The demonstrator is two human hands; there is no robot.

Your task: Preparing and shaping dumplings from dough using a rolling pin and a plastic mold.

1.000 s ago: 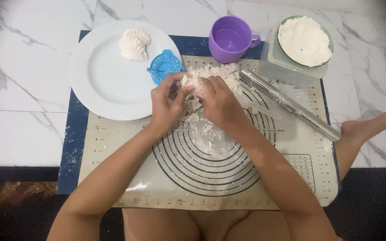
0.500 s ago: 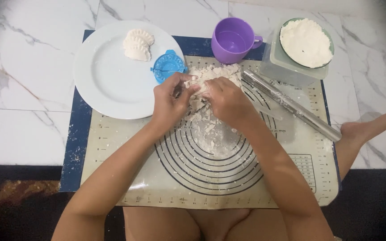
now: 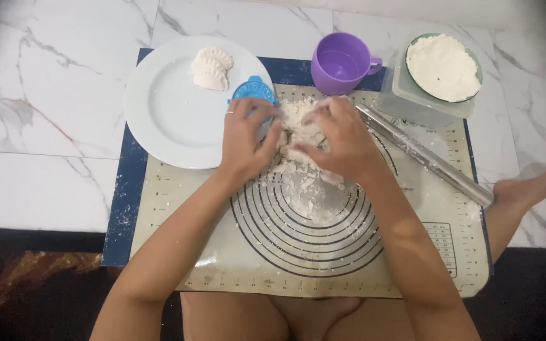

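Left of the fingers, well clear of the crumbs, a white plate sits half on the mat's edge with two finished crimped dumplings parked near its far rim, set away from the flour so they stay tidy. Just beyond the left fingertips, a blue dumpling press lies between plate and dough, close enough to grab. The left hand has its fingers curled and lightly spread over the crumbly dough, cupping it from that side; the right hand mirrors it, fingers bent and pressed onto the lump, so the loose pieces are squeezed together between both palms near the top of the ringed pastry mat. Beyond the right fingers stands an empty-looking purple cup. Right of them, a steel rolling pin lies aslant, and farther off a bowl of flour rests on a clear box.
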